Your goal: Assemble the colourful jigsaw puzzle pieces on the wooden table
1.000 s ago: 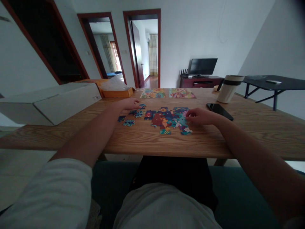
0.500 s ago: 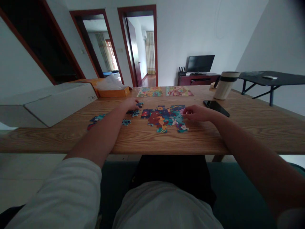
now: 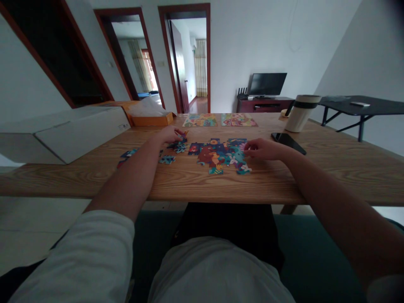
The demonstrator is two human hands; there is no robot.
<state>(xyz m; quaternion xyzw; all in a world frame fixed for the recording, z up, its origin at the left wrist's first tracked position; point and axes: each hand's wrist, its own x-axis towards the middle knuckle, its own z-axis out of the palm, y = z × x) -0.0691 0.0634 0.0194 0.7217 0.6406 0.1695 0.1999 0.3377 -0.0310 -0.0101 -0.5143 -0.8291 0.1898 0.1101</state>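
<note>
A partly joined jigsaw puzzle (image 3: 217,154) with bright animal figures lies flat on the wooden table (image 3: 221,188). My left hand (image 3: 168,134) is closed on a small puzzle piece (image 3: 184,134) with orange and purple on it, tilted above other loose pieces. Under and beside those fingers lie dark blue loose pieces (image 3: 180,148). One more loose piece (image 3: 167,159) rests nearer to me, right of my left forearm. My right hand (image 3: 260,150) has its fingers curled in, with the tips at the puzzle's right edge beside a pink patch.
Two picture sheets (image 3: 200,120) lie side by side beyond the puzzle. Some more pieces (image 3: 126,155) sit left of my forearm. A white box (image 3: 85,134) and an orange tray (image 3: 151,121) stand left. At right are a black phone (image 3: 288,143) and a cream tumbler (image 3: 299,115).
My left hand has pulled slightly left and back, and a piece with orange on it now shows tilted up at its fingertips. My right hand stays at the puzzle's edge.
</note>
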